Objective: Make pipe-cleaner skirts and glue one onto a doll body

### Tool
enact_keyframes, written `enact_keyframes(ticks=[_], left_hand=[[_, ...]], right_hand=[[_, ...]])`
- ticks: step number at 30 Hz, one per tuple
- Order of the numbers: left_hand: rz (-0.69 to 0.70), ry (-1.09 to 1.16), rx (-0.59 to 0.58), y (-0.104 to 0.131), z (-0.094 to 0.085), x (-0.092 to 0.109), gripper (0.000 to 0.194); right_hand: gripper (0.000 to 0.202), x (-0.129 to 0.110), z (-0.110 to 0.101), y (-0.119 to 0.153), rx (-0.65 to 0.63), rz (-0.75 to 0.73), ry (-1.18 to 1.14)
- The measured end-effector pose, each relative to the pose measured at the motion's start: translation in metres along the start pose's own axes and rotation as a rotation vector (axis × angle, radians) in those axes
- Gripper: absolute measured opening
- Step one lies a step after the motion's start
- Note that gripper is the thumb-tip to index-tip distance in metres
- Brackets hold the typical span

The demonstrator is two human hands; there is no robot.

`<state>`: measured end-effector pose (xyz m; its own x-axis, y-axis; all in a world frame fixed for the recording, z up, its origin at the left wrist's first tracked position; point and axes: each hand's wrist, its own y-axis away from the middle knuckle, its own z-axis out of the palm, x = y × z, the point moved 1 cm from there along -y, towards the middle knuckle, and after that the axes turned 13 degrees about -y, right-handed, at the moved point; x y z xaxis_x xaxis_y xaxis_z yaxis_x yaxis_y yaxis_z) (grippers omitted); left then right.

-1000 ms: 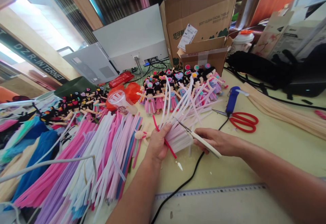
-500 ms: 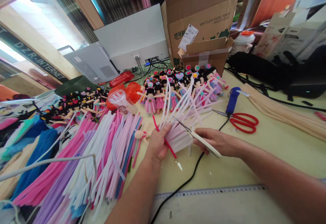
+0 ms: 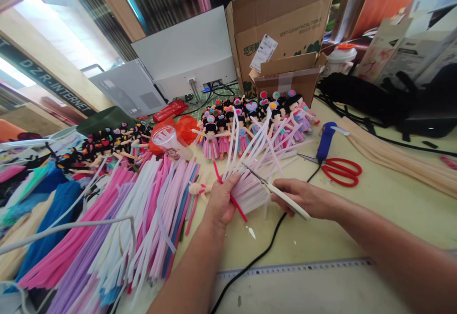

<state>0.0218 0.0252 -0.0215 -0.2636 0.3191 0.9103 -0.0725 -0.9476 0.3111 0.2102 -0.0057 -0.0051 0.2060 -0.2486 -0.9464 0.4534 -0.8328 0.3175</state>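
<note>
My left hand (image 3: 224,200) is closed round the near end of a doll body with a fan of white and pale pink pipe cleaners (image 3: 250,191). A red pipe cleaner (image 3: 238,207) crosses this bundle beside my thumb. The doll's beige head (image 3: 195,188) pokes out left of my left hand. My right hand (image 3: 293,197) grips scissors with white handles (image 3: 291,201). Their blades (image 3: 254,173) lie over the strips, close to my left thumb. How far apart the blades are is hard to tell.
Finished dolls (image 3: 221,137) stand behind the strips. Coloured pipe cleaners (image 3: 117,228) cover the left side. Red-handled scissors (image 3: 342,172) and a blue glue gun (image 3: 326,141) lie at the right. A black cable (image 3: 259,257) runs past a ruler (image 3: 310,267). A plastic cup (image 3: 167,140) stands behind.
</note>
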Motion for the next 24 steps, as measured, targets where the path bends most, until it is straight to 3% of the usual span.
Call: enact_keyframes(ticks=[24], left_hand=[[-0.003, 0.014, 0.000, 0.0009, -0.0016, 0.0030, 0.031]], right_hand=[[0.037, 0.0063, 0.0078, -0.0034, 0.107, -0.032, 0.001]])
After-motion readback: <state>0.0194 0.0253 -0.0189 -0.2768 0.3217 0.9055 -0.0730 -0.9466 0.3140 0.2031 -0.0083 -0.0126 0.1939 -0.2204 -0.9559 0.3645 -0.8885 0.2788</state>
